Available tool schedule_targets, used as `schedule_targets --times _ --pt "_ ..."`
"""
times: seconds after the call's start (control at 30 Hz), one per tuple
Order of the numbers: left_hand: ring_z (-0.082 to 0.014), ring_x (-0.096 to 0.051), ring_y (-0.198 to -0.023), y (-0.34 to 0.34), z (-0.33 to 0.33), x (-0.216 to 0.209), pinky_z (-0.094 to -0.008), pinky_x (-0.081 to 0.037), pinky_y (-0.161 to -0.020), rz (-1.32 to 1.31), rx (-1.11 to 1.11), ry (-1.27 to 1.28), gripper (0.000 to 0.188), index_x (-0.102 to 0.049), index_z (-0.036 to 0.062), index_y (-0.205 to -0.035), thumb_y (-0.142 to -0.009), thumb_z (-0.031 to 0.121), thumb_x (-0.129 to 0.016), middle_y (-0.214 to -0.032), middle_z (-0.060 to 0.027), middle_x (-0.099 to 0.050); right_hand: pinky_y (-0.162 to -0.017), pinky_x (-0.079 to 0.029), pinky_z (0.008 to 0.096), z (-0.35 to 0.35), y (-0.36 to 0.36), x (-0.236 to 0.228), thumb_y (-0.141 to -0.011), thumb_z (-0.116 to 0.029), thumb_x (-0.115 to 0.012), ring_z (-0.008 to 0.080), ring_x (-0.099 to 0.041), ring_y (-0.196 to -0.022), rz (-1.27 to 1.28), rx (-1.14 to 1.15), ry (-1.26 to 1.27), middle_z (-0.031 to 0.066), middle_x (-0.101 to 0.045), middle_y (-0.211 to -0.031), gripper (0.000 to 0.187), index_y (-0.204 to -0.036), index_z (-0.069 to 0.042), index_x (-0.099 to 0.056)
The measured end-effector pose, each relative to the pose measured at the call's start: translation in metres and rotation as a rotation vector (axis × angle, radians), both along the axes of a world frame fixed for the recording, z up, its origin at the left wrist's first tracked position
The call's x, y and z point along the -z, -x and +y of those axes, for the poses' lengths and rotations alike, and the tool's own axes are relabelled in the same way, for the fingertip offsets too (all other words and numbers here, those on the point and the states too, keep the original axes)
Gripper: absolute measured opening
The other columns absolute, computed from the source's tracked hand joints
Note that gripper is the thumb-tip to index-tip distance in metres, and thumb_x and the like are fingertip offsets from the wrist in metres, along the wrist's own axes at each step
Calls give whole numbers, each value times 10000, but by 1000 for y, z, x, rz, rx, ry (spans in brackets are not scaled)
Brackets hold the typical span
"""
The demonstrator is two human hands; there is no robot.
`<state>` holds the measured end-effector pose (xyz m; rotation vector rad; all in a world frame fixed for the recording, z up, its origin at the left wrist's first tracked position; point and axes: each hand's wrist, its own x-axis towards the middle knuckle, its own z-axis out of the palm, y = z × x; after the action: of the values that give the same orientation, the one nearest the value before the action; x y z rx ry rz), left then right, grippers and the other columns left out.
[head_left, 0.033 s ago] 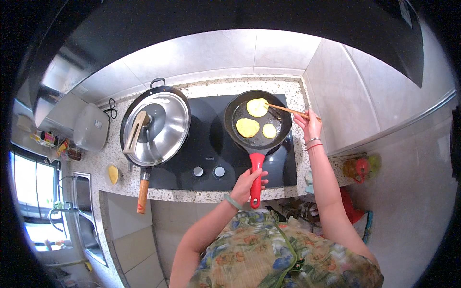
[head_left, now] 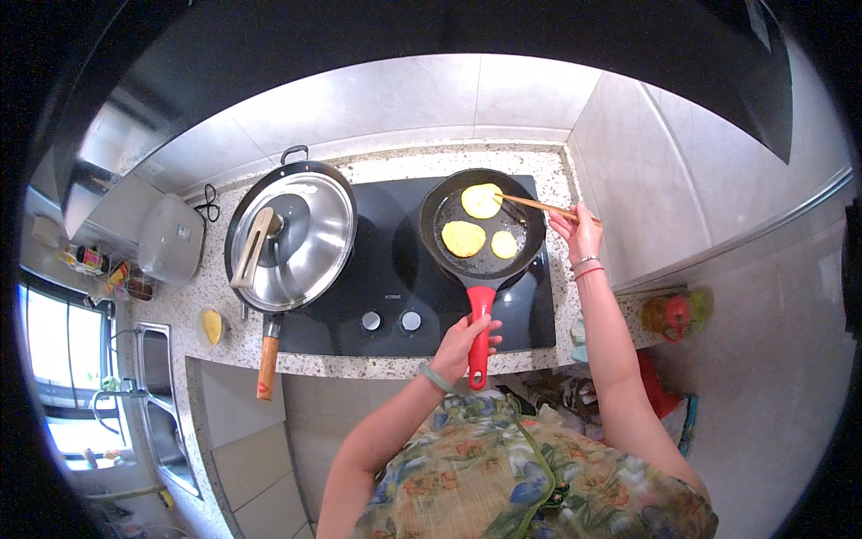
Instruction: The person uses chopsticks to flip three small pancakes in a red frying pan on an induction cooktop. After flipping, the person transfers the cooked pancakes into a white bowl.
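A black frying pan [head_left: 442, 208] with a red handle [head_left: 479, 359] sits on the right side of the cooktop. Inside it lie three flat yellow pancakes: a larger one at the back [head_left: 482, 200], another at the front left [head_left: 462, 239] and a small one at the front right [head_left: 504, 244]. My left hand [head_left: 458, 349] is wrapped around the red handle. From the pan's right side, my right hand [head_left: 584, 235] holds wooden chopsticks [head_left: 536, 205], their tips at the right edge of the back pancake.
Left of the pan stands a wok [head_left: 235, 225] under a steel lid [head_left: 316, 260]. The black cooktop [head_left: 386, 242] has two knobs in front. A bowl of yellow stuff [head_left: 212, 327] is on the speckled counter, near a sink [head_left: 154, 359]. A tiled wall [head_left: 669, 189] rises close on the right.
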<state>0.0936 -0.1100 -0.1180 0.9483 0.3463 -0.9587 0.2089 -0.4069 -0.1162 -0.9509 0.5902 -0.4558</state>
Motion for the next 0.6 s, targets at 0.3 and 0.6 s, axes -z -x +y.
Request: schedule_targets --times 0.3,0.6 --pt "-187 -650 -926 0 0 -2 -346 -562 -764 -9 0 -3 466 -439 75 -1376 -1002 305 -593 -1216 -98 -644 -636 -647 395 6 -10 -4 -1011 -318 -560 335 -734 -740 -1 -10 50 236 -664 -918 392 -997 74 -550" --pt "-194 -660 -889 2 1 1 -347 -563 -730 -20 -29 1 467 -432 40 -1365 -1001 288 -588 -1184 -109 -650 -687 -646 412 32 -16 -76 -998 -251 -603 303 -727 -746 -185 -134 342 165 -670 -888 313 -928 54 -606"
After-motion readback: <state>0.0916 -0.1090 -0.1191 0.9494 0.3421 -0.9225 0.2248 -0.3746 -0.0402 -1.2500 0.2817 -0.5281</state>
